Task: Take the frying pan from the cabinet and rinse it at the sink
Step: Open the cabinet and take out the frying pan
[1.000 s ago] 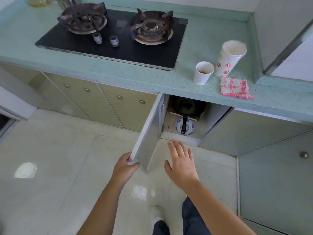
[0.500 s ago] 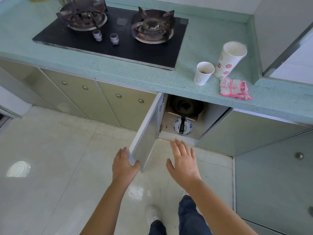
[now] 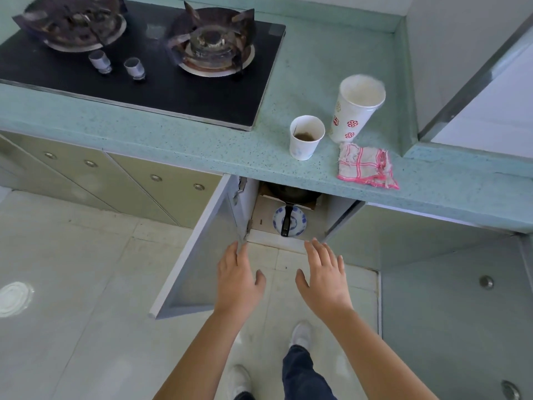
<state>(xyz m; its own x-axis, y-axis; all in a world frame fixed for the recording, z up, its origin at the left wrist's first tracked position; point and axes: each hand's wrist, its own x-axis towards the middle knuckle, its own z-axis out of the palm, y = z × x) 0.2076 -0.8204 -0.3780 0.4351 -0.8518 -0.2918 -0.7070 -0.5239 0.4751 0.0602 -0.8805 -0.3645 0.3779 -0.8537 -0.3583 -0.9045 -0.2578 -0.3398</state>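
Note:
A black frying pan (image 3: 291, 194) sits inside the open cabinet under the counter, mostly hidden by the countertop edge. Its black handle (image 3: 286, 222) points toward me over a blue-and-white plate (image 3: 300, 220). The cabinet door (image 3: 199, 252) stands swung out to the left. My left hand (image 3: 238, 280) hovers in front of the cabinet opening, fingers apart, holding nothing, just right of the door. My right hand (image 3: 324, 280) is beside it, also spread and empty, just below the pan handle. No sink is in view.
A black two-burner gas hob (image 3: 138, 62) sits on the green countertop (image 3: 202, 145). Two paper cups (image 3: 306, 137) (image 3: 356, 108) and a pink-checked cloth (image 3: 366, 166) lie above the cabinet. A second cabinet door (image 3: 450, 313) stands at the right. My feet are on the tiled floor.
My left hand has let go of the cabinet door edge and moved right, in front of the opening. Both hands have reached forward toward the pan; the view has moved closer.

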